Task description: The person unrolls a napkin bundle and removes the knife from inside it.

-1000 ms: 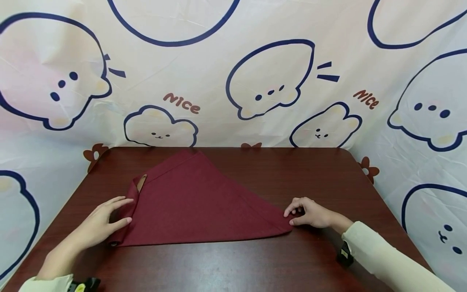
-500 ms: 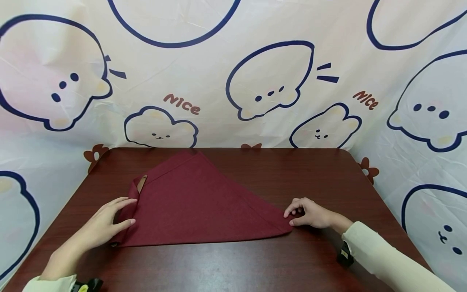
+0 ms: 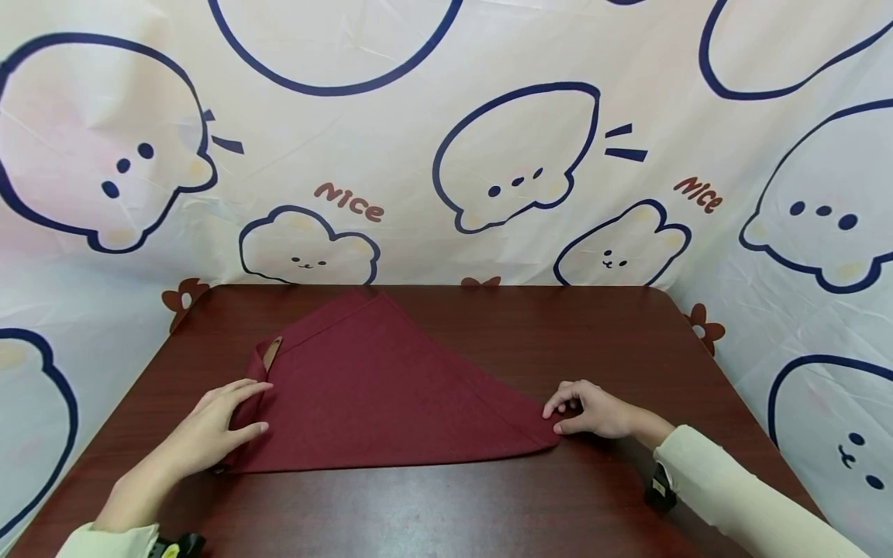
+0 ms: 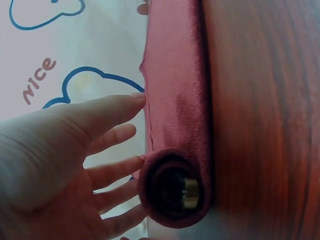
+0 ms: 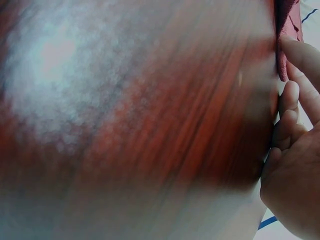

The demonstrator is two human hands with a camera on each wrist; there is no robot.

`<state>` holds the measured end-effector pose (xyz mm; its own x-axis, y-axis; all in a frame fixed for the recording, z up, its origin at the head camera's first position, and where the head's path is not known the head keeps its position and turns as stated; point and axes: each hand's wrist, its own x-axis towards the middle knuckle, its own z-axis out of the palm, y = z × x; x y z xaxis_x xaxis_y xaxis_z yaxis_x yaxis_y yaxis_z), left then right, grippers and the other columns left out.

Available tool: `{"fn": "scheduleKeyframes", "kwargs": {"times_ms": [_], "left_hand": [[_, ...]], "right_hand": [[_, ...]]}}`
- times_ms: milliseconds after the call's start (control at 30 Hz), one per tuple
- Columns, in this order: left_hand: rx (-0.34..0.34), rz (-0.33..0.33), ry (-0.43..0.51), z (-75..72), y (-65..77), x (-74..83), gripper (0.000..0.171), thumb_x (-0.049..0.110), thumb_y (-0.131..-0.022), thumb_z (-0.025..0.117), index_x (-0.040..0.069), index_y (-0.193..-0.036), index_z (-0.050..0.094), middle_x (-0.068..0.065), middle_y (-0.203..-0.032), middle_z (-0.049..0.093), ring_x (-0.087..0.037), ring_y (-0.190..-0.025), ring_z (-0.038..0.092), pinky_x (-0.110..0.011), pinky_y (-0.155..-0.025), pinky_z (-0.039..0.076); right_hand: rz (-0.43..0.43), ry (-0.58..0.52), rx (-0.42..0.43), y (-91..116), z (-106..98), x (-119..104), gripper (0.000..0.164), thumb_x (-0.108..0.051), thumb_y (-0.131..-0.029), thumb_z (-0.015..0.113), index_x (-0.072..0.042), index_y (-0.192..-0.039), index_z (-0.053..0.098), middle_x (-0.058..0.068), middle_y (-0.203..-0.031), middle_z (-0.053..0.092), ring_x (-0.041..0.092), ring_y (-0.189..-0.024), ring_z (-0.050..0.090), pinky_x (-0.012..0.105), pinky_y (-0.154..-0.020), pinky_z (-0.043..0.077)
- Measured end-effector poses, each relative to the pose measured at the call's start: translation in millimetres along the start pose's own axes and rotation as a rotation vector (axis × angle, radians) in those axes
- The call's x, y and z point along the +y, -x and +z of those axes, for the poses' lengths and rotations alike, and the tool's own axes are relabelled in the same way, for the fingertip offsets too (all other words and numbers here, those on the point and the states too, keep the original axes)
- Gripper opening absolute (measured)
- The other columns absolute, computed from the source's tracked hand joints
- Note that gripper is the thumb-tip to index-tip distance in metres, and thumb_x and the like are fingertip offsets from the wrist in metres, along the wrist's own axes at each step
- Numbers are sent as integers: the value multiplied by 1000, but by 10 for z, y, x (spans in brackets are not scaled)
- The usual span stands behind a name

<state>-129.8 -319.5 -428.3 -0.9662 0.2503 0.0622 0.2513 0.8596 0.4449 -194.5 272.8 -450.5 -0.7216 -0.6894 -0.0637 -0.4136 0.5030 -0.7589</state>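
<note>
A dark red cloth [image 3: 391,387], pointed at its far side and tapering to a corner on the right, lies on the table. Its left edge is rolled up, and a tan flat piece [image 3: 271,353] peeks from the roll's far end. My left hand [image 3: 209,434] lies along the roll, fingers and thumb mostly straight and touching it. In the left wrist view, the near end of the roll [image 4: 175,120] is a spiral with a small gold-coloured metal piece [image 4: 190,194] inside. My right hand [image 3: 593,409] pinches the cloth's right corner between thumb and finger.
The brown wood-grain table [image 3: 446,511] runs back to a pale curtain [image 3: 405,139] printed with navy cartoon outlines and the word "Nice". This curtain also stands at both sides. Black devices with straps sit at both wrists.
My left hand has moved slightly to the right, and the rolled edge has turned inward with it. The right hand stays at the corner. The head view has tilted up a little.
</note>
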Motion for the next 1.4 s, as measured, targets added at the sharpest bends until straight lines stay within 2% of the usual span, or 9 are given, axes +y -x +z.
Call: {"fn": "scheduleKeyframes", "kwargs": {"times_ms": [333,667,900,1100,1400], "left_hand": [[-30,-9,-49,50,-31,-53,60,14,-80,83,0,-134,59,-32,-135,54,-53,-123,44,-71,-97,38],[-39,-5,-61,67,-2,-93,50,2,-82,79,3,-130,64,-34,-139,48,-56,-126,40,-73,-97,37],[-15,5,-65,68,8,-120,44,1,-81,78,-2,-124,68,-34,-139,49,-56,-126,40,-71,-99,35],[-37,-23,-72,57,-4,-142,46,1,-81,77,-7,-125,66,-34,-141,48,-56,-127,39,-71,-99,35],[-47,-38,-61,16,6,-191,46,0,-82,75,-8,-126,65,-33,-141,48,-56,-127,38,-71,-98,35]], "right_hand": [[20,-1,2,-10,13,23,15,-18,-89,77,-14,-103,76,5,-89,58,11,-82,49,25,-73,40],[31,0,8,10,14,1,15,-17,-89,77,-13,-103,76,5,-89,59,12,-83,50,25,-74,39],[40,4,9,1,15,-4,15,-17,-88,78,-14,-103,76,6,-89,59,12,-83,50,25,-74,39],[35,4,6,11,11,-7,15,-17,-89,77,-14,-103,76,6,-88,59,11,-83,50,25,-74,39],[19,9,8,9,2,-18,15,-16,-89,77,-13,-103,76,4,-88,58,10,-82,49,24,-73,39]]}}
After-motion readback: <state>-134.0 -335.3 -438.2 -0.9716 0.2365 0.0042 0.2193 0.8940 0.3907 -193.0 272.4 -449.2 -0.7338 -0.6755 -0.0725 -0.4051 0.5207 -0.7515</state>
